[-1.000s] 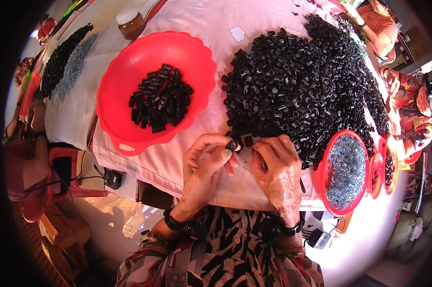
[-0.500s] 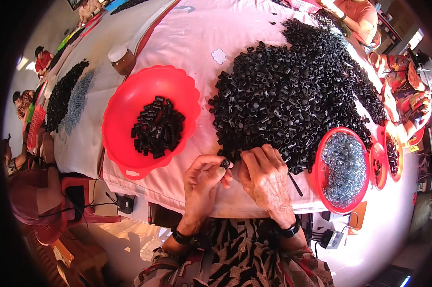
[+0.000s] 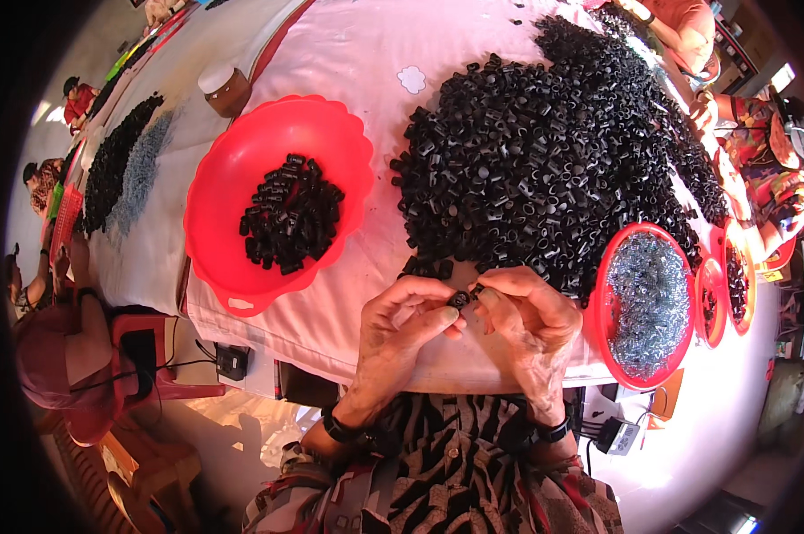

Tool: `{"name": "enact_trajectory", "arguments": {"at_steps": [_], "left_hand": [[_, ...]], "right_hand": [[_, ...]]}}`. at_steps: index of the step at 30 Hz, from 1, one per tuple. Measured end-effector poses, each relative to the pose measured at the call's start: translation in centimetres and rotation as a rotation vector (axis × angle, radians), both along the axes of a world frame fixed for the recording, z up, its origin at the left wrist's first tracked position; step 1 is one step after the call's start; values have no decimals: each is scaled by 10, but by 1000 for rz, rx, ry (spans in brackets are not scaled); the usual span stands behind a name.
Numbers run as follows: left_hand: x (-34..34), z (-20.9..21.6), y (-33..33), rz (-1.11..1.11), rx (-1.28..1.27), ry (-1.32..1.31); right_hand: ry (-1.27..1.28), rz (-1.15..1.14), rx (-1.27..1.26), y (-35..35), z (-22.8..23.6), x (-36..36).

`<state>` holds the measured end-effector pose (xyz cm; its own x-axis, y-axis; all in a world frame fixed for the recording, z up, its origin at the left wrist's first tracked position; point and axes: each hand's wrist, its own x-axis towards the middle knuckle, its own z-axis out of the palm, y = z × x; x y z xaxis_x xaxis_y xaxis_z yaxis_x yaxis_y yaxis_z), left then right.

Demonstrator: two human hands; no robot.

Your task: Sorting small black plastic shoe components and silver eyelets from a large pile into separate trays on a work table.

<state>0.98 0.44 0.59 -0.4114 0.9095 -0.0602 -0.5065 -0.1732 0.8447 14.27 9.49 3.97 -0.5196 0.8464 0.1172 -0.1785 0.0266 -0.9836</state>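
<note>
Between the thumb and fingers of my left hand (image 3: 404, 331) is a small black plastic cap (image 3: 459, 300), short and tubular. My right hand (image 3: 528, 322) is closed in a pinch right beside it, on a small dark piece (image 3: 476, 290) mostly covered by the fingertips. Both hands meet over the table's near edge. Just beyond them spreads a big heap of loose black plastic caps (image 3: 526, 169). A red scalloped bowl (image 3: 219, 178) on the left holds a smaller pile of black pieces (image 3: 290, 218).
A red basket (image 3: 599, 329) of shiny metal springs or clips (image 3: 646, 298) stands near the right edge, with smaller red baskets (image 3: 710, 329) beyond. A brown jar with a white lid (image 3: 225, 91) stands behind the bowl. Other people sit along both sides of the pink tablecloth (image 3: 348, 53).
My right hand has left the heap's near edge and come up against the left one, now pinching a small dark piece. My left hand has shifted right, still holding the black cap.
</note>
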Motion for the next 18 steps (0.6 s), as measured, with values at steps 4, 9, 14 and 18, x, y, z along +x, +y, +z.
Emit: {"name": "enact_trajectory", "arguments": {"at_steps": [4, 9, 14, 18], "left_hand": [[0, 2, 1, -9, 26, 13], [1, 1, 1, -8, 26, 24], [3, 3, 0, 23, -17, 27], [4, -1, -1, 34, -12, -8]], "right_hand": [[-4, 2, 16, -2, -5, -2], [-88, -47, 201, -2, -6, -4], [-166, -87, 371, -4, -8, -6], [-173, -105, 428, -3, -10, -5]]}}
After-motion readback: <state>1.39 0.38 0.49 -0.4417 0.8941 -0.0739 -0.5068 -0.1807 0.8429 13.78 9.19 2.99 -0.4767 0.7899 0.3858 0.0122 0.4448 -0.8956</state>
